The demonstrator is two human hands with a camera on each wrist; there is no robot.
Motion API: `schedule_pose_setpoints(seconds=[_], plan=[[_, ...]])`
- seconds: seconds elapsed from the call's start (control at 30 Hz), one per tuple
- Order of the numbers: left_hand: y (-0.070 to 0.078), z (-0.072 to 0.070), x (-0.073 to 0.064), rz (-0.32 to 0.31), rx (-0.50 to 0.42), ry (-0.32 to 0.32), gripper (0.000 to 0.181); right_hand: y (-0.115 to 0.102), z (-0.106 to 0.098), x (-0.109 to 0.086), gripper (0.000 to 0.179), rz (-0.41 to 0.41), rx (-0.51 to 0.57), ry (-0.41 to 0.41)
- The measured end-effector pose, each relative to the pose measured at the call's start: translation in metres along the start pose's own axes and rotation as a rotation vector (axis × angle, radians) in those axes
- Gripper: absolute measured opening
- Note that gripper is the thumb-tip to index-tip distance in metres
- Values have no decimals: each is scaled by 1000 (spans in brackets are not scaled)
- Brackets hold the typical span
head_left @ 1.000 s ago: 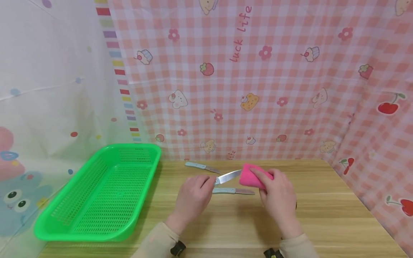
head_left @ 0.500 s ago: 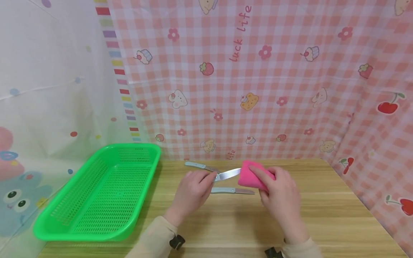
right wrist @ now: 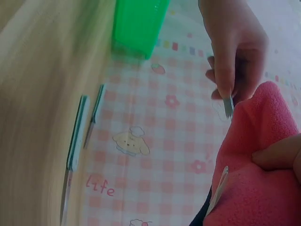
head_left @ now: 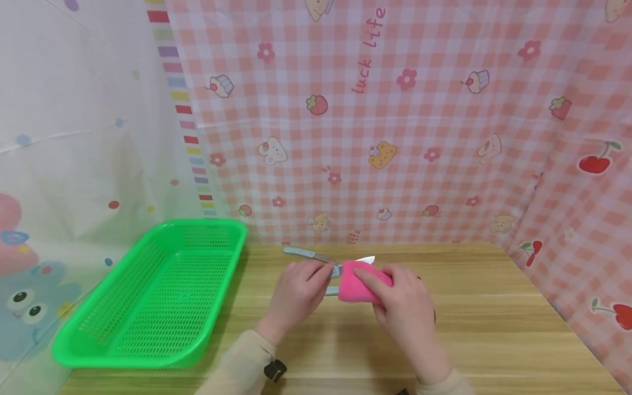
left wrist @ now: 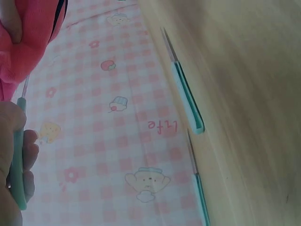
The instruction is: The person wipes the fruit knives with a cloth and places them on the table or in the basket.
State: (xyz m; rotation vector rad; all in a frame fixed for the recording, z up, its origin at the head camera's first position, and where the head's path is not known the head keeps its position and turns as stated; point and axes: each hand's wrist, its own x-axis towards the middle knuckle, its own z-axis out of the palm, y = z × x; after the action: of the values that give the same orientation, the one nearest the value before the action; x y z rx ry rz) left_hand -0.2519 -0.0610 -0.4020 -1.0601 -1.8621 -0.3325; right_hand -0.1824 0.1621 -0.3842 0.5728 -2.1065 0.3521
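My left hand (head_left: 298, 291) grips a paring knife by its pale blue-green handle (left wrist: 18, 155), blade to the right. A folded pink cloth (head_left: 360, 282) is pinched in my right hand (head_left: 407, 302), thumb on top. The cloth lies over the middle of the blade near the handle; the blade tip (head_left: 366, 259) shows beyond it. In the right wrist view, the tip (right wrist: 218, 188) stands out against the cloth's folds. Beneath the hands lies a second knife (head_left: 332, 291), mostly hidden by the cloth in the head view. A third knife (head_left: 298, 252) rests farther back.
To the left stands a large green plastic basket (head_left: 173, 296) with slotted walls and nothing in it. The wooden table (head_left: 494, 318) ends at a pink checked cloth backdrop (head_left: 444, 120). A white patterned sheet (head_left: 113, 137) hangs at the left.
My right hand has slid the pink cloth leftward and down along the blade, from near the tip toward the handle. The blade tip is now uncovered. My left hand stays nearly in place.
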Motion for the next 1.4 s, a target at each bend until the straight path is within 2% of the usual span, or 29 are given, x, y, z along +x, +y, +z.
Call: schedule_pose_setpoints(seconds=[0.17,0.53,0.73,0.93,1.2,1.4], plan=[[2,2,-2,13,6,13,32,-3,5,-2,58,5,0,14],[5,3,-4,28,22,22,33,-7,9,-5,60,43,-42,-30],[6,3,-5,35,17,48,22,-5,8,-5,61,79,-47,-57],[5,2,-5,30,6,65,21,2,5,-5,65,121,-49,-41],[3,1,-5,28,1,54,23,17,-1,-4,64,188,-54,-35],[2,1,-5,40,-18,78,22,31,-7,-5,62,245,-72,-22]])
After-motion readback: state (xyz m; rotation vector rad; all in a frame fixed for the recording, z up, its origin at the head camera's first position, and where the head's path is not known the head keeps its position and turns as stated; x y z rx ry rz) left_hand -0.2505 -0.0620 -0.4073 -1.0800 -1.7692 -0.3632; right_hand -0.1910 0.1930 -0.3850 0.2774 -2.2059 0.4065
